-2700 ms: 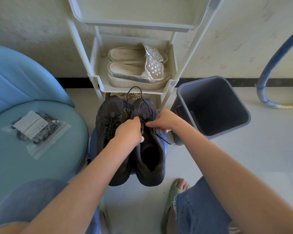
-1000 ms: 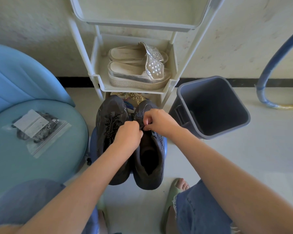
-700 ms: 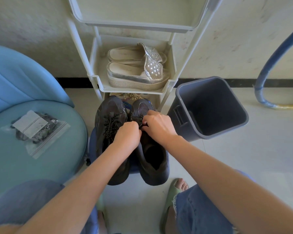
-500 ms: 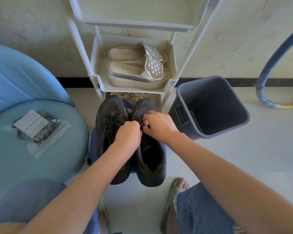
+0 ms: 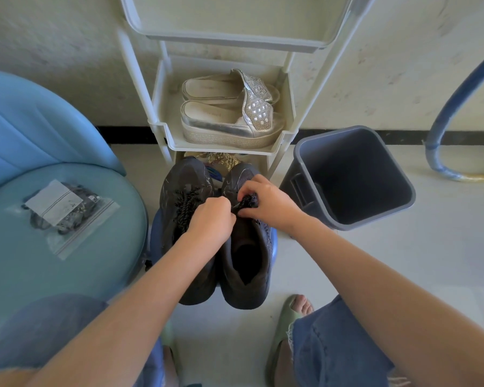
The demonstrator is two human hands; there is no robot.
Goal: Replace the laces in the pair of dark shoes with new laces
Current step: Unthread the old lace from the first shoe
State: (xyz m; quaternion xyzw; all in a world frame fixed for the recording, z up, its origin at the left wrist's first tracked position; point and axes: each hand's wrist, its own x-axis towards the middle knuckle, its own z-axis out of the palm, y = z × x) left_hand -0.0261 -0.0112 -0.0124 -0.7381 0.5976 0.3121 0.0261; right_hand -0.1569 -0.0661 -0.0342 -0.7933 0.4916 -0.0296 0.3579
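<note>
Two dark shoes sit side by side on a low blue stool [image 5: 274, 241], toes towards the shelf rack [image 5: 162, 129], and neither looks finished. The chair-side shoe [image 5: 179, 185] still has its speckled lace criss-crossed through the eyelets. On the bin-side shoe [image 5: 246, 255] the old lace [image 5: 245, 203] is bunched up over the tongue; I cannot tell how many eyelets it still runs through, since the hands cover them. The job therefore seems early: the first shoe is being stripped, with the second unlacing and all the relacing ahead. The bag of new laces [image 5: 65, 213] lies untouched on the blue chair seat [image 5: 17, 261], well apart from the shoes. The left hand [image 5: 211, 216] hangs knuckles-up over the gap between the shoes, fingers curled under and apparently gripping one side of the bunch. The right hand [image 5: 266, 202] meets it from the other side, fingers curled round the dark cord. An open grey bin [image 5: 305, 202] stands just beside the shoes.
</note>
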